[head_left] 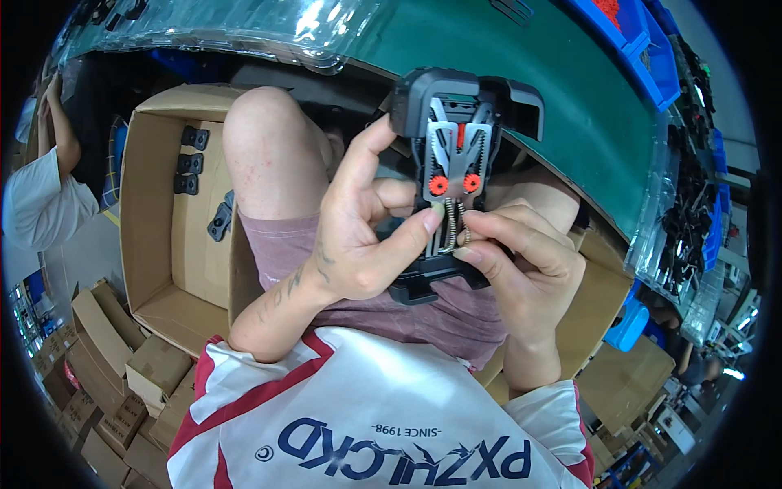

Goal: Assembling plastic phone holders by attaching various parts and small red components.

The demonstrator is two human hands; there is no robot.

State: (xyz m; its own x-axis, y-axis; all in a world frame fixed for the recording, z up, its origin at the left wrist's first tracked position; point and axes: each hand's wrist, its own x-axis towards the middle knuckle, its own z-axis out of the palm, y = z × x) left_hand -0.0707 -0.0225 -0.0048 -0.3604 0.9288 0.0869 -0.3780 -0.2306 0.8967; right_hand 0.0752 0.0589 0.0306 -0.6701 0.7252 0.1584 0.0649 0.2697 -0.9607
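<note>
A black plastic clamp-like assembly with grey toothed metal arms and two orange gears (450, 163) is held upright over the lap, long axis vertical (arched end up), gripped by the left hand (358, 236); small metal springs (453, 228) are pinched by the right hand (521, 269).

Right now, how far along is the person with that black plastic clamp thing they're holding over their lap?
Done, it seems: the black plastic holder already carries its grey toothed arms and two orange gears. In hand: the left hand steadies it while the right hand pinches a small metal spring at its middle. Left: the spring looks not yet seated; finished black pieces lie in the open cardboard box.
</note>
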